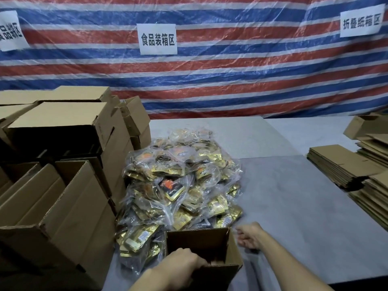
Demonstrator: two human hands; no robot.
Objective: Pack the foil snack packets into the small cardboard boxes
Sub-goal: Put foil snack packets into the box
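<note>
A heap of gold foil snack packets [180, 185], bundled in clear plastic bags, lies in the middle of the grey table. In front of it stands a small open cardboard box [233, 250], dark inside. My left hand [182, 263] grips the box's near rim, fingers curled over the edge. My right hand [251, 236] is just right of the box's far right corner, fingers curled; whether it holds the flap or anything else is unclear.
Open and stacked cardboard boxes [69, 198] crowd the left side. Flat folded cartons [344, 164] are piled at the right edge of the grey table [298, 206]. A striped tarp with paper signs [157, 39] hangs behind.
</note>
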